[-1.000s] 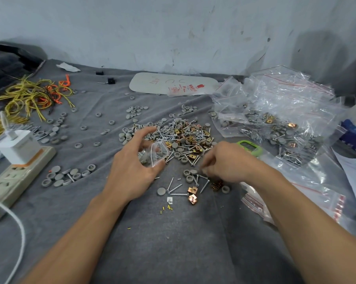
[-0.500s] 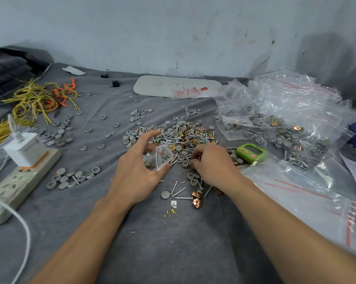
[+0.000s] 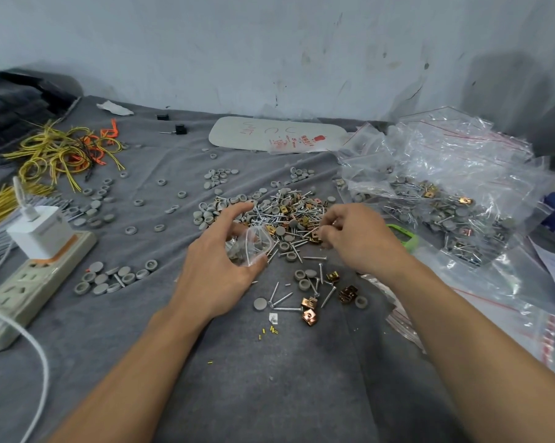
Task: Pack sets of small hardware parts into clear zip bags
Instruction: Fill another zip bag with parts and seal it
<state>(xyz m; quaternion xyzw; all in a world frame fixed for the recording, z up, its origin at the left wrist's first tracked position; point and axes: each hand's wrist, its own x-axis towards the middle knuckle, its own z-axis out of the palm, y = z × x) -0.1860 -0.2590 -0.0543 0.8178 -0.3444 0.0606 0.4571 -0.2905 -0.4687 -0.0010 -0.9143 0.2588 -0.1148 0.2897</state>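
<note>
Clear zip bag within curled fingers of left hand, right hand bunched over parts, hold unclear

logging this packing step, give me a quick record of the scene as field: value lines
left hand: holds bag with its mouth open, grey parts inside
right hand: fingers curled at the pile's near edge; whether they pinch a part cannot be told
pile: screws, grey caps and brass clips, on cloth
loose parts: a few screws, caps and clips, nearer than the hands
filled bags: heaped at right
far left: power strip, wires
</note>
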